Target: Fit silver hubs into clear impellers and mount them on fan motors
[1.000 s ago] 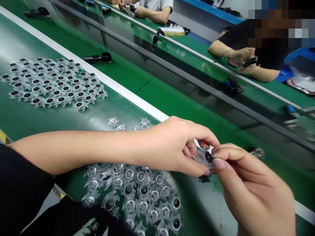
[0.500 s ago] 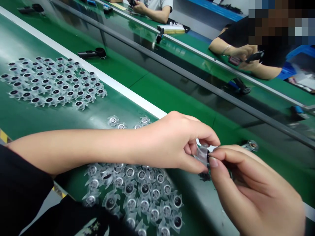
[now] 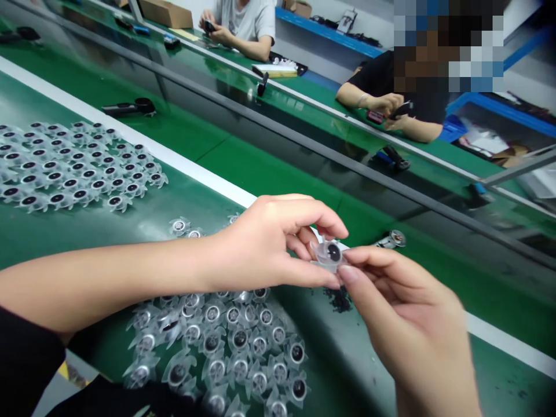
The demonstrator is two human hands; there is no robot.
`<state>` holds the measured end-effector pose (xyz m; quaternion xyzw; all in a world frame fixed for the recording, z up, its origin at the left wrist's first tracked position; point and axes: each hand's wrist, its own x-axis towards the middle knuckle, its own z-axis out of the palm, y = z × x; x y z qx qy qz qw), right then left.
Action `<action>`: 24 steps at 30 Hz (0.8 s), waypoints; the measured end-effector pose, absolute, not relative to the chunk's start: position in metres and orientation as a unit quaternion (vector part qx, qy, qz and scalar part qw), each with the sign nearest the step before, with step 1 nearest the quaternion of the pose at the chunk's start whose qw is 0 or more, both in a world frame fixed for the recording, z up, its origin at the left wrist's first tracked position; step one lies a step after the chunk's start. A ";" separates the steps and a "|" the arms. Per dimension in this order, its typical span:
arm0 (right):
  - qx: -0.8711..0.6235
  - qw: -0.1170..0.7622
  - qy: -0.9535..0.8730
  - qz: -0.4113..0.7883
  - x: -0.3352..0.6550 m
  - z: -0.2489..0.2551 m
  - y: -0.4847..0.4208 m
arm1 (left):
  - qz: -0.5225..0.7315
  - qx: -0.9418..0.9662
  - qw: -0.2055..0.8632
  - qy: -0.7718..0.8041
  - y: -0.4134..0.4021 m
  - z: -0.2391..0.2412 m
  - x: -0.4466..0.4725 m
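My left hand point(image 3: 264, 246) pinches a small clear plastic fan impeller point(image 3: 329, 255) with a dark hub, held above the green bench. My right hand point(image 3: 403, 324) comes in from the lower right, its thumb and forefinger closed on the same impeller's right edge. Under my left forearm lies a cluster of several similar impellers point(image 3: 230, 341). A small heap of tiny black bits point(image 3: 337, 299) sits on the bench just below the held part.
A second, neatly laid group of impellers point(image 3: 73, 168) covers the bench at left. A lone impeller point(image 3: 393, 238) lies beyond my hands. Black handled parts point(image 3: 128, 107) ride the green conveyor point(image 3: 260, 168). Two other people work at the far side, hands point(image 3: 384, 104) busy.
The view has shifted, so everything sits lower and further left. The impeller has been turned so its dark hub faces me. Both hands keep their hold on it.
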<state>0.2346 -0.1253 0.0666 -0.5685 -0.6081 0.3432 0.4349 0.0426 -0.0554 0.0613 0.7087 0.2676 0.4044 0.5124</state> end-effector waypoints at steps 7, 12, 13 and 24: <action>-0.480 0.495 -0.491 0.532 0.226 0.079 -0.122 | 0.424 0.692 0.534 0.238 -0.068 0.072 0.033; -0.437 0.513 -0.443 0.591 0.228 0.103 -0.138 | 0.400 0.650 0.524 0.377 -0.025 0.078 0.056; -0.431 0.510 -0.442 0.599 0.229 0.106 -0.142 | 0.354 0.698 0.466 0.413 -0.014 0.076 0.072; -0.427 0.515 -0.484 0.565 0.234 0.113 -0.157 | -0.051 0.863 0.289 0.411 0.053 0.036 0.263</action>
